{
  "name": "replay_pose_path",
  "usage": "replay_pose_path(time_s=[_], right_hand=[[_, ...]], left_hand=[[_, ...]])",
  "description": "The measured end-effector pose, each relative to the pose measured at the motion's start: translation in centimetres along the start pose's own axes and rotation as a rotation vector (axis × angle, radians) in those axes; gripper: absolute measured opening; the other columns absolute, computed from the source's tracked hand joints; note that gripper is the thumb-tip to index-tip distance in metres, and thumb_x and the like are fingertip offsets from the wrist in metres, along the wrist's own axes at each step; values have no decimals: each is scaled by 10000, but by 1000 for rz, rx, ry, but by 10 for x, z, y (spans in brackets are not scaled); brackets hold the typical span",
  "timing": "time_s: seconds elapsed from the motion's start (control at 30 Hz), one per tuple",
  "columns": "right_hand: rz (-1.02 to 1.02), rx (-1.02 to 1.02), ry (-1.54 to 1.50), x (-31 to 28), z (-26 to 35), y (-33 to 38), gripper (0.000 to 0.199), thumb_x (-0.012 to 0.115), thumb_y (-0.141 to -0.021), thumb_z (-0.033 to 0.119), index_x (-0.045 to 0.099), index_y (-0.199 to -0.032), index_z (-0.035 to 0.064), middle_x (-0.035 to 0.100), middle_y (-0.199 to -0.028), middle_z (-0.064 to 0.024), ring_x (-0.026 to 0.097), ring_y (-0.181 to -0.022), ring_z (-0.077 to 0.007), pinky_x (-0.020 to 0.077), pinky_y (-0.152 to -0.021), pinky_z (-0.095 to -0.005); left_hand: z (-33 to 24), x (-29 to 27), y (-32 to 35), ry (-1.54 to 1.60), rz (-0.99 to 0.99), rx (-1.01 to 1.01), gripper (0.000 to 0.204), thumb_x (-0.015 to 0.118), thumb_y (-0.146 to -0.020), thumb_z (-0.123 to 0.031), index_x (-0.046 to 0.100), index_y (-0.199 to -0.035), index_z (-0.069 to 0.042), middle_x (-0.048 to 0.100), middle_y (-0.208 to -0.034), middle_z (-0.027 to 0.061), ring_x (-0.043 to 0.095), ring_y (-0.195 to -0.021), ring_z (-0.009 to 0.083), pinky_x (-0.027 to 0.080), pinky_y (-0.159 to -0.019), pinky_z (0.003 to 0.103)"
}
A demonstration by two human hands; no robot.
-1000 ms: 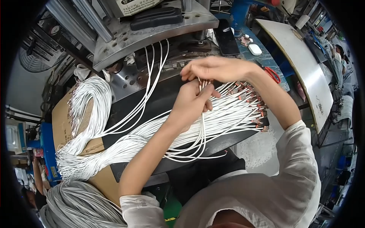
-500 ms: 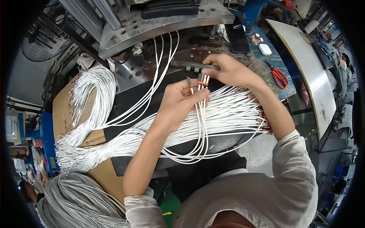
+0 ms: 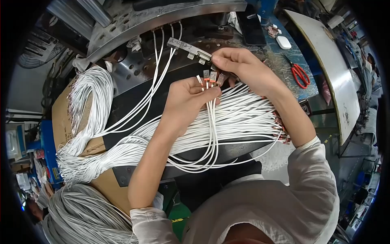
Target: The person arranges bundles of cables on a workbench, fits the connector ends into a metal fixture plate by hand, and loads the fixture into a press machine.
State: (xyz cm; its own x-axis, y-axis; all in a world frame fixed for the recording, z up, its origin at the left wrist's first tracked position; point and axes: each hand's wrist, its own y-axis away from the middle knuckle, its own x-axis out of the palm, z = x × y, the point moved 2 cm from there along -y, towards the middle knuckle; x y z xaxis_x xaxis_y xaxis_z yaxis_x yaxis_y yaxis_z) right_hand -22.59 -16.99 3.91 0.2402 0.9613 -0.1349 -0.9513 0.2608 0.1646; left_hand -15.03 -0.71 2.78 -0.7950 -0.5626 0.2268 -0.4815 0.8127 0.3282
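Between thumb and fingers, my left hand (image 3: 182,99) pinches several white cables (image 3: 212,130) just under their ends. Small metal plugs (image 3: 213,76) with orange-red bands stand up above the fingers, slightly fanned out. My right hand (image 3: 250,71) is closed on one end of a grey metal bar (image 3: 183,45) with small metal tabs along its lower edge. The bar slants up to the left, above the plugs and apart from most of them; contact near the right fingertips is hard to make out. Below both hands lies a thick bundle of white cables (image 3: 243,120).
A heavy metal press plate (image 3: 158,20) spans the far side, with several cables hanging in front of it. Red-handled scissors (image 3: 300,76), a white case (image 3: 283,42) and a dark phone (image 3: 251,28) lie at right. Grey coiled cable (image 3: 81,215) sits near left.
The metal bar has swung up and left, away from the plugs, in my right hand. The plugs in my left hand now spread apart. The view has shifted slightly.
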Motion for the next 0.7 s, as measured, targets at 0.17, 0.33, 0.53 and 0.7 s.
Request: replay_pose_path(time_s=[0.17,0.33,0.53,0.7], right_hand=[[3,-3,99,4,3,4,283,539,-1042,299,648,-1089,42,614,-848,59,507,-723,-11,398,-598,-183],[-16,23,66,-4,-1,4,282,537,-1043,302,647,-1107,50,620,-845,66,494,-712,-4,383,-594,-178],[20,7,32,-4,-4,4,258,575,-1022,264,645,-1128,39,634,-860,58,506,-718,-6,389,-603,-180],[82,-36,-34,-3,-2,3,242,663,-957,173,646,-1127,3,673,-893,18,540,-732,-16,418,-627,-184]], left_hand=[[0,-2,-1,50,-2,-50,167,707,-913,-67,682,-1016,62,696,-855,82,648,-729,112,523,-664,235],[9,-9,-1,-2,12,50,250,712,-934,-147,667,-1079,51,717,-905,92,670,-746,117,550,-699,239],[6,-4,0,-12,-17,40,283,690,-958,-198,656,-1093,48,705,-883,87,650,-698,109,536,-663,227],[4,-2,1,-29,-65,68,294,638,-993,-231,654,-1095,44,690,-875,81,633,-684,105,541,-652,226]])
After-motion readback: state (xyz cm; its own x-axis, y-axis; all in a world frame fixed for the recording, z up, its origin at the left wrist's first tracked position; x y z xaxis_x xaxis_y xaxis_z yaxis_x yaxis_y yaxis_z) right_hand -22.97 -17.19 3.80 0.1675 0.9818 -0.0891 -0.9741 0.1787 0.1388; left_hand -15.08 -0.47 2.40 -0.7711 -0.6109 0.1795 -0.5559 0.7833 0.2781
